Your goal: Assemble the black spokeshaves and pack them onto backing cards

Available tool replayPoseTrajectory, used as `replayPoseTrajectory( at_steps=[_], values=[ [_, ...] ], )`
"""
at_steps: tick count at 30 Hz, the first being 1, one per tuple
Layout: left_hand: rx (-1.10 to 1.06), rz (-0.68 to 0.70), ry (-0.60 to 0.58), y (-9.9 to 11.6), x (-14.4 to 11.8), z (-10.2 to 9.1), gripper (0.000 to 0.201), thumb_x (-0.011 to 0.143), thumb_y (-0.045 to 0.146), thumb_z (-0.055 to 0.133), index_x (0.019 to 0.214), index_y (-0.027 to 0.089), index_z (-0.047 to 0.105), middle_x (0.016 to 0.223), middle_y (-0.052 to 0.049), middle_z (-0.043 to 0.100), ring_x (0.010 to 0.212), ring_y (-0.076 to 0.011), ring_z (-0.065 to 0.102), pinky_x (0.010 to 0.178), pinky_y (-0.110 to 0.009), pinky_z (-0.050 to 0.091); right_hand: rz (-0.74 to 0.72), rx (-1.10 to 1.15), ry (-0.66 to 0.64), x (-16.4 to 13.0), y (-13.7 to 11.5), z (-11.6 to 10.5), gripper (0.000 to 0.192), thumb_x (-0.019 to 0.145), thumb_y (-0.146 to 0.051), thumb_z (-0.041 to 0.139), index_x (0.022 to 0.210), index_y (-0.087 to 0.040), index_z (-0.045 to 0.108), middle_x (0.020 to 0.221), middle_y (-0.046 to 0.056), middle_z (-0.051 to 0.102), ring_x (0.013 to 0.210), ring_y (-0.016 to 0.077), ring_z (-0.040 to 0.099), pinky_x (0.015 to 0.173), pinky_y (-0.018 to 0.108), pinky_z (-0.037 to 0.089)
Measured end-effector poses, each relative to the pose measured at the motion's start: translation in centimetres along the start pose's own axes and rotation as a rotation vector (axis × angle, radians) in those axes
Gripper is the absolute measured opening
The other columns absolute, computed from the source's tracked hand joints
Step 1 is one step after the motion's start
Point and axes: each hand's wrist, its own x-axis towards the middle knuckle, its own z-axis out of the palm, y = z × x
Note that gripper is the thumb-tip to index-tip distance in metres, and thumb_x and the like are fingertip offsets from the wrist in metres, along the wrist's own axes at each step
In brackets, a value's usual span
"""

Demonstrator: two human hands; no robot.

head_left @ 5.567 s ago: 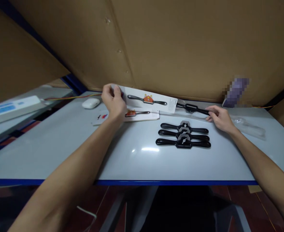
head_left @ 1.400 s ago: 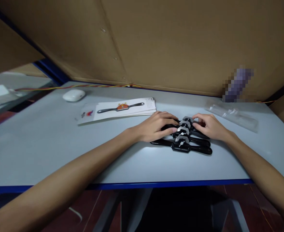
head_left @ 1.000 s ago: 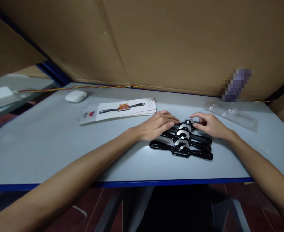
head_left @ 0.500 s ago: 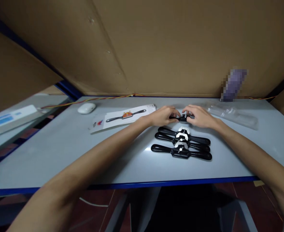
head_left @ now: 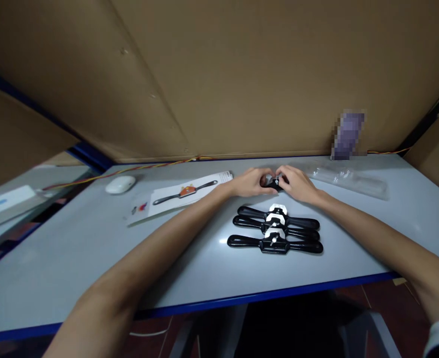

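— Head view first: what are the hands doing?
— The left hand [head_left: 250, 182] and right hand [head_left: 297, 183] meet at twelve o'clock on the table, both closed around one black spokeshave [head_left: 273, 182], fingers curled over its middle; most of it is hidden.
— And around them?
— Just toward six o'clock lie three more spokeshaves [head_left: 275, 229], side by side, touching. At nine o'clock from the hands sits a stack of printed cards [head_left: 182, 193]; farther out that way, a white mouse [head_left: 120, 184]. At three o'clock lie clear plastic bags [head_left: 348, 177].
— The surface?
— A pale grey table [head_left: 92, 248] with a blue front edge, walled by brown cardboard [head_left: 242, 74] behind and on both sides. A red-yellow wire [head_left: 145, 166] runs along the back edge. Bare tabletop spreads at seven and five o'clock.
— Any change?
— Half a second ago the hands held the tool slightly wider apart; now they have drawn together over it. Earlier, four tools lay grouped; one has left the row.
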Motion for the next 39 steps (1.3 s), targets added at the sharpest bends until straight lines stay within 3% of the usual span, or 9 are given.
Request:
replayPoseTrajectory(
  at_steps=[5,10,15,19,27,39],
  values=[
    [0.116,-0.036,-0.003,0.4,0.1,0.5,0.058,0.086,0.067,0.067,0.118,0.018,0.066,0.080,-0.001,0.065,0.067,-0.0183,0.053,0.067,-0.032,0.033,-0.022,-0.023,-0.032,-0.1,-0.2,-0.8,0.022,0.100,-0.035,0.047,0.117,-0.023,0.054,0.107,0.011,0.072,0.085,0.0276,0.057,0.078,0.039,0.040],
    [0.152,-0.040,0.048,0.6,-0.2,0.9,0.053,0.087,0.061,0.063,0.120,0.019,0.066,0.084,-0.004,0.069,0.071,-0.0223,0.058,0.069,-0.033,0.034,-0.035,-0.111,-0.061,0.0,-0.6,-1.0,0.014,0.099,-0.039,0.054,0.099,-0.025,0.053,0.100,0.010,0.070,0.084,0.0260,0.055,0.076,0.038,0.037],
    [0.164,-0.006,0.123,0.5,-0.6,1.5,0.043,0.088,0.060,0.060,0.105,0.020,0.064,0.087,-0.005,0.067,0.073,-0.0217,0.056,0.068,-0.033,0.031,-0.105,-0.181,-0.099,-0.2,-0.6,-0.9,0.018,0.104,-0.035,0.053,0.090,-0.023,0.056,0.103,0.011,0.069,0.087,0.0247,0.058,0.077,0.037,0.036],
    [0.185,0.009,0.151,0.4,-0.7,1.6,0.039,0.088,0.059,0.059,0.096,0.021,0.060,0.088,-0.005,0.067,0.075,-0.0214,0.056,0.068,-0.033,0.031,-0.076,-0.232,-0.131,-0.4,-1.1,-1.1,0.018,0.106,-0.035,0.053,0.096,-0.022,0.061,0.108,0.011,0.071,0.092,0.0263,0.061,0.078,0.038,0.036],
    [0.226,-0.010,0.152,0.1,-0.7,1.9,0.038,0.089,0.059,0.058,0.095,0.022,0.060,0.084,-0.004,0.067,0.072,-0.0211,0.057,0.066,-0.032,0.031,0.002,-0.300,-0.216,-0.6,-2.4,-1.8,0.019,0.112,-0.033,0.048,0.111,-0.021,0.062,0.124,0.012,0.072,0.105,0.0288,0.064,0.074,0.039,0.034],
    [0.360,0.004,0.117,0.4,-0.8,1.9,0.049,0.098,0.061,0.050,0.116,0.019,0.066,0.107,-0.013,0.077,0.093,-0.0310,0.072,0.073,-0.036,0.043,-0.028,-0.277,-0.243,-0.4,-2.1,-1.8,0.017,0.110,-0.029,0.044,0.111,-0.021,0.059,0.121,0.013,0.071,0.100,0.0292,0.064,0.073,0.039,0.037]
  ],
)
